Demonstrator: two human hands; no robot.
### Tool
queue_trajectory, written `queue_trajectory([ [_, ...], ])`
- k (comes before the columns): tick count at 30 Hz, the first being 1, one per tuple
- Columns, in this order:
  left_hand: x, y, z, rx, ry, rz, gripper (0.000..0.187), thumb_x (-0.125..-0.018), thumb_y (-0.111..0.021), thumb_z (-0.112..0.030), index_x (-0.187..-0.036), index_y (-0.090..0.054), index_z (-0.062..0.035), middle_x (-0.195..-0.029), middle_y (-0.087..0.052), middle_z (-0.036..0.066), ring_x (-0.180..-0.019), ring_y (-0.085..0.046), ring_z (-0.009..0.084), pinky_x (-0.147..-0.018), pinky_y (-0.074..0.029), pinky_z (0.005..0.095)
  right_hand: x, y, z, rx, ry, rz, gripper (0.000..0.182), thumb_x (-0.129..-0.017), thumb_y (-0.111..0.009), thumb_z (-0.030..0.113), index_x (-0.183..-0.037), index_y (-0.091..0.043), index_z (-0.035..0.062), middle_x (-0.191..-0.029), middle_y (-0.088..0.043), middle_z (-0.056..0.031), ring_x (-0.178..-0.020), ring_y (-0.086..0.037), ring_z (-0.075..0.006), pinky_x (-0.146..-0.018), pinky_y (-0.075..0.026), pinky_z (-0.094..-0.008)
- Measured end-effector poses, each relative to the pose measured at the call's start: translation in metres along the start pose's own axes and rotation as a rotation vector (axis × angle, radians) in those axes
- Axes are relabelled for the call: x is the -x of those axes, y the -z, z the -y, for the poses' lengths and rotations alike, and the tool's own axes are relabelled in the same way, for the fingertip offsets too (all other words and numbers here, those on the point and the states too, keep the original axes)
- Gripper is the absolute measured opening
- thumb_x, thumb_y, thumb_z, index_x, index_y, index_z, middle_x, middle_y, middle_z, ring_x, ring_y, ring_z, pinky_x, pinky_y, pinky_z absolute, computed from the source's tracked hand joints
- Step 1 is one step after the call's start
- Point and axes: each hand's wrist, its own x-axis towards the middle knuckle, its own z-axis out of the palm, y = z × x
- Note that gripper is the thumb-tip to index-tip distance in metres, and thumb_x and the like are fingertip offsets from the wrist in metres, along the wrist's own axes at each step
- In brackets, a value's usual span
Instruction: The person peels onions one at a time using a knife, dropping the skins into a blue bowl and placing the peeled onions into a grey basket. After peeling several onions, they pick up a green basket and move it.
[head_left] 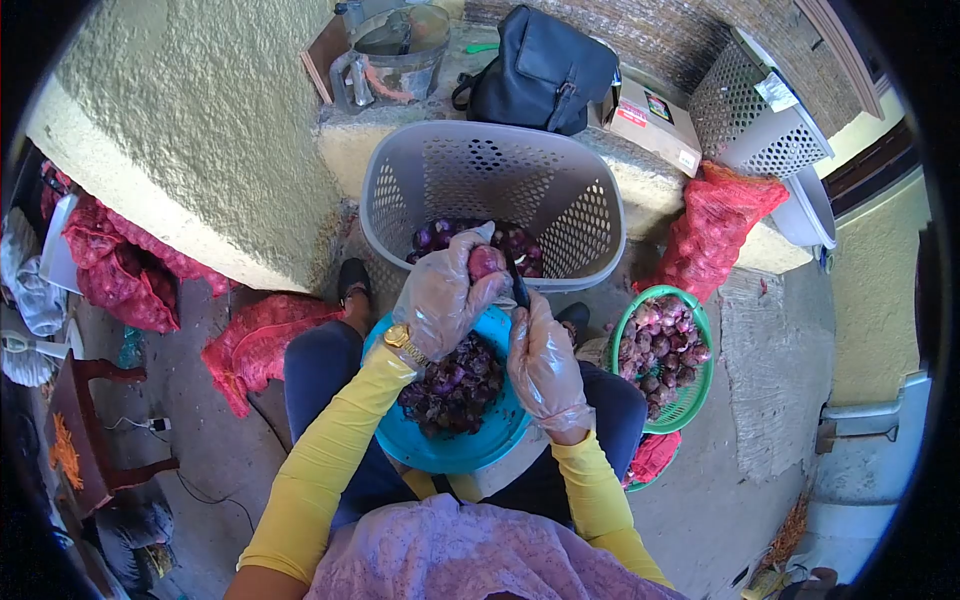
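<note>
Gloved in clear plastic, my left hand (445,290) is closed round a red onion (486,262). My right hand (546,365), gloved the same way, grips a dark-handled knife (516,278) whose upper part lies against the onion's right side. Both hands are above the near rim of a grey perforated basket (377,200), which has red onions (440,234) at its bottom. Below my wrists, between my knees, a blue basin (480,455) holds a heap of dark purple onion peelings (455,388). A gold watch (404,344) is on my left wrist.
To the right stands a green basket (705,385) of red onions, near a red mesh sack (715,230). More red sacks (265,340) lie at left. Behind are a black backpack (545,70), a cardboard box (655,125), a bucket (405,60) and another grey basket (750,110).
</note>
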Motion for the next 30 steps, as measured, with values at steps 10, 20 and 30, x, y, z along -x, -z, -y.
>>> queue_trajectory([
  [10, 0.003, -0.017, 0.002, -0.031, -0.043, -0.087, 0.054, -0.104, -0.059, -0.045, -0.137, -0.048, -0.0041, -0.104, -0.071, 0.021, -0.095, -0.068, 0.0458, -0.084, -0.052, 0.0530, 0.000, -0.001, 0.006, 0.047, -0.042, -0.002, 0.024, -0.106, -0.055, 0.010, -0.127, -0.055, -0.0024, -0.081, -0.066, -0.0305, -0.074, -0.069, -0.0460, -0.060, -0.051, -0.0534],
  [20, 0.006, -0.012, 0.003, -0.110, -0.071, -0.121, 0.059, -0.103, -0.059, -0.048, -0.140, -0.050, -0.0026, -0.109, -0.071, 0.020, -0.095, -0.067, 0.0421, -0.085, -0.051, 0.0499, 0.016, -0.027, -0.007, 0.133, -0.023, -0.060, 0.028, -0.102, -0.059, -0.001, -0.130, -0.056, -0.0031, -0.083, -0.062, -0.0188, -0.069, -0.063, -0.0362, -0.064, -0.050, -0.0410],
  [30, 0.000, -0.011, 0.000, 0.305, -0.159, -0.322, 0.042, -0.108, -0.055, -0.032, -0.133, -0.056, 0.0014, -0.098, -0.069, 0.009, -0.083, -0.065, 0.0206, -0.079, -0.053, 0.0354, 0.039, -0.032, -0.013, 0.216, 0.141, -0.074, 0.031, -0.102, -0.057, -0.001, -0.133, -0.056, -0.0039, -0.083, -0.062, -0.0228, -0.072, -0.065, -0.0393, -0.064, -0.051, -0.0450],
])
